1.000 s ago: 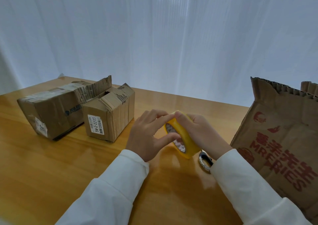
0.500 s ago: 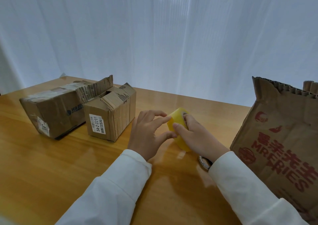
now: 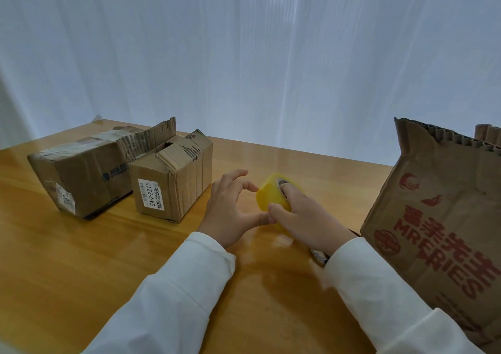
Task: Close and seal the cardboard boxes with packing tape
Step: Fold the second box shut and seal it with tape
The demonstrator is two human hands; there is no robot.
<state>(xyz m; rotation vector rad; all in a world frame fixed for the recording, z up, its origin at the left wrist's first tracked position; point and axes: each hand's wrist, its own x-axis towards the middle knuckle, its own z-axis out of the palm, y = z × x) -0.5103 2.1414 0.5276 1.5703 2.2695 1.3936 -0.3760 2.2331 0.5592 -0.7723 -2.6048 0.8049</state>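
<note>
A yellow roll of packing tape (image 3: 267,196) is held just above the wooden table (image 3: 81,259) in the middle. My right hand (image 3: 306,218) grips it, with a finger in the core and the thumb on the outer face. My left hand (image 3: 230,207) touches the roll's left face with forefinger and thumb tips, its other fingers spread. A small cardboard box (image 3: 173,183) with ragged, partly raised top flaps stands to the left. Behind it on the left lies a larger taped box (image 3: 78,175). A big cardboard box printed "MR FRIES" (image 3: 439,218) stands at the right edge.
A white curtain (image 3: 244,55) hangs behind the table's far edge. A small metal object (image 3: 318,256) lies on the table under my right wrist, mostly hidden. Bare wood shows in front of the two left boxes.
The roll has turned in my right hand so its broad yellow face points towards me. My left fingers have shifted to picking at that face. The view has drifted slightly.
</note>
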